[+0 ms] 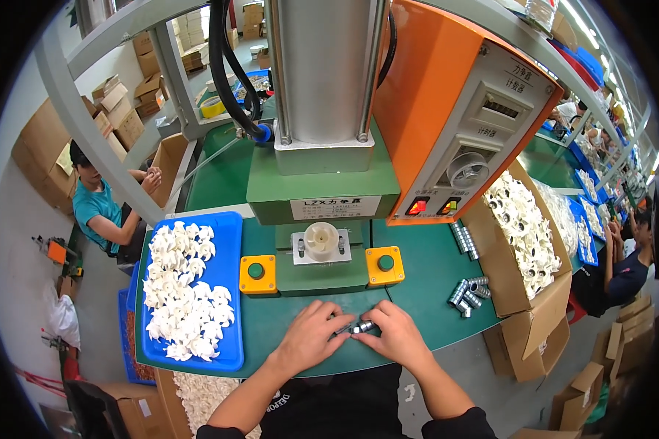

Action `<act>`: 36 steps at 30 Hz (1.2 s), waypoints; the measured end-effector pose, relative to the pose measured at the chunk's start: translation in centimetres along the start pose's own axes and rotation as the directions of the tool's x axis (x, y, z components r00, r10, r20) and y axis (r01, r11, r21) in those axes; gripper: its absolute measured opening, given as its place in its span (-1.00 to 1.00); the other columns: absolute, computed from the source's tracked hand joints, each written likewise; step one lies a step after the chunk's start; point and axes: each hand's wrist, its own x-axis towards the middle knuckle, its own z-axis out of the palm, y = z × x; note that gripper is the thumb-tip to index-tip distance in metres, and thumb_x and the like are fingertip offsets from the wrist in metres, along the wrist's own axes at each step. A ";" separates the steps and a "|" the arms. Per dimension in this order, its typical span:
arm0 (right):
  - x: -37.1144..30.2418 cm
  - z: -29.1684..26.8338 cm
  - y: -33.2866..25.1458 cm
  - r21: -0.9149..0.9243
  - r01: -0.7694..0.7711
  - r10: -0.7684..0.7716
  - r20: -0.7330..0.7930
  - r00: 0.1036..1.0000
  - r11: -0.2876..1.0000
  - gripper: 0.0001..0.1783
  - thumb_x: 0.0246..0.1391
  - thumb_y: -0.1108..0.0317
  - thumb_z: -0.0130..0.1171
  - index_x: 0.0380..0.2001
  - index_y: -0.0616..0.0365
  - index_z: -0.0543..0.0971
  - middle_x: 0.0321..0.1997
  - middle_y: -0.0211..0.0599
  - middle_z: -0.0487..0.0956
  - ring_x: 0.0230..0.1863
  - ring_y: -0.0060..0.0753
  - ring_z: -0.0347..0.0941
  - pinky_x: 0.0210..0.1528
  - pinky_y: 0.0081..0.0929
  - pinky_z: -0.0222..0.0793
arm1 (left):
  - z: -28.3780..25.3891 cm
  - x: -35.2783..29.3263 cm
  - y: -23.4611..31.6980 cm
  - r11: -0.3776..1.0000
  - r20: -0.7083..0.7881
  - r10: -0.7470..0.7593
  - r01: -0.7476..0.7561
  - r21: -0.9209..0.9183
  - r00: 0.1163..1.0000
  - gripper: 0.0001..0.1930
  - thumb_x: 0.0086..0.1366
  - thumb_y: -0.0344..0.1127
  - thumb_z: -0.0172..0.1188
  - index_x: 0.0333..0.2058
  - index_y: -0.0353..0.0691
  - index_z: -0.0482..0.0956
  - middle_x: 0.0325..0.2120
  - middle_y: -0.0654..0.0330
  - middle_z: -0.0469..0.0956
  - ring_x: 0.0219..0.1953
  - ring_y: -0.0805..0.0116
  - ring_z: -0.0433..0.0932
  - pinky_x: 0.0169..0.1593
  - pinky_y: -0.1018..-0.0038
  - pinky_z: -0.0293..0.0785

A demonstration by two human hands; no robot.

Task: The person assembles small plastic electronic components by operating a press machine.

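Both my hands are close together over the front edge of the green table, in front of the press. My right hand [397,335] has its thumb and fingers closed on short shiny metal sleeves [362,327] lined up end to end. Beside it, my left hand [310,336] is curled, fingertips pinched at a small dark metallic piece [340,331] partly hidden by the fingers. Just beyond stands the press with a pale round plastic part [321,240] seated in its metal fixture [299,250].
A blue tray [234,344] of white bladed plastic parts [190,282] lies left. Yellow button boxes [258,285] flank the press base. More metal sleeves [467,296] lie right, near a cardboard box [501,274] of white parts. An orange control box [417,95] stands behind. Other people sit both sides.
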 end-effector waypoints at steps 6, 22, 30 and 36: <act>-0.5 0.5 0.0 -0.049 -0.035 0.035 -0.006 0.999 0.998 -0.64 -0.13 0.27 0.58 -0.34 0.13 0.60 -0.33 -0.23 0.48 -0.22 -0.03 0.52 -0.21 -0.14 0.48 | 0.7 -0.6 -0.8 0.999 -0.041 0.021 -0.022 -0.025 0.999 -0.74 0.14 -0.33 0.45 -0.16 -0.13 0.71 -0.24 0.23 0.54 -0.13 0.16 0.51 -0.04 0.25 0.50; -1.0 -0.8 0.3 0.096 0.002 -0.007 0.049 0.999 0.995 -0.63 -0.06 0.43 0.52 -0.11 0.13 0.70 -0.25 -0.25 0.57 -0.17 -0.13 0.54 -0.11 -0.28 0.50 | 1.2 -0.3 -0.2 0.998 -0.090 0.029 -0.025 0.052 0.996 -0.78 0.18 -0.38 0.40 -0.17 -0.12 0.74 -0.27 0.27 0.53 -0.14 0.21 0.52 -0.10 0.27 0.46; -1.2 -0.7 0.3 0.106 -0.005 -0.002 0.065 0.998 0.994 -0.67 0.00 0.43 0.48 -0.11 0.11 0.70 -0.22 -0.22 0.54 -0.12 -0.08 0.52 -0.06 -0.22 0.49 | 1.4 -0.3 -0.1 0.996 -0.097 0.049 -0.042 0.076 0.994 -0.80 0.19 -0.38 0.38 -0.18 -0.10 0.73 -0.27 0.27 0.53 -0.13 0.21 0.52 -0.10 0.29 0.45; -1.2 -0.4 0.3 0.105 0.016 -0.023 0.066 0.998 0.994 -0.67 0.01 0.45 0.46 -0.10 0.13 0.70 -0.22 -0.22 0.54 -0.11 -0.06 0.52 -0.06 -0.21 0.49 | 2.4 -0.3 -0.3 0.995 -0.099 0.038 -0.028 0.098 0.994 -0.80 0.19 -0.35 0.38 -0.18 -0.12 0.72 -0.25 0.27 0.53 -0.12 0.20 0.52 -0.09 0.27 0.45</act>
